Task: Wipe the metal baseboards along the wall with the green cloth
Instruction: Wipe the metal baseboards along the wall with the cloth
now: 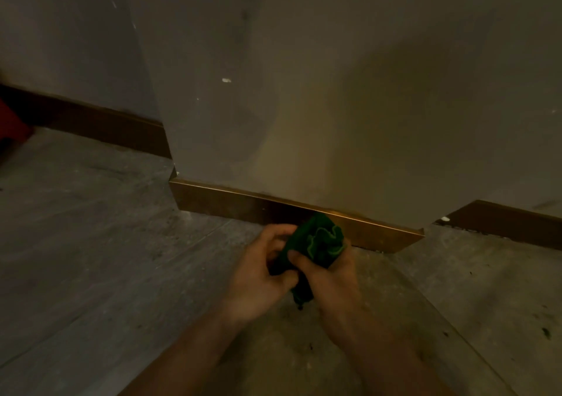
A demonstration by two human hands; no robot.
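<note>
A bunched green cloth (322, 242) is held between both hands, low over the floor and just in front of the wall. My left hand (261, 274) grips its left side and my right hand (328, 277) grips its right side and lower tail. Right behind the cloth runs a bronze-coloured metal baseboard (231, 202) along the foot of a projecting wall section. The cloth's top overlaps the baseboard's upper edge in the view; whether it touches the metal I cannot tell. Darker baseboard stretches lie further back at the left (109, 128) and at the right (511, 222).
The grey wall (304, 91) juts out toward me, with recessed walls on both sides. The floor (91, 243) is grey, dusty and speckled with dark marks. A red object (12, 122) shows at the far left edge. Lighting is dim.
</note>
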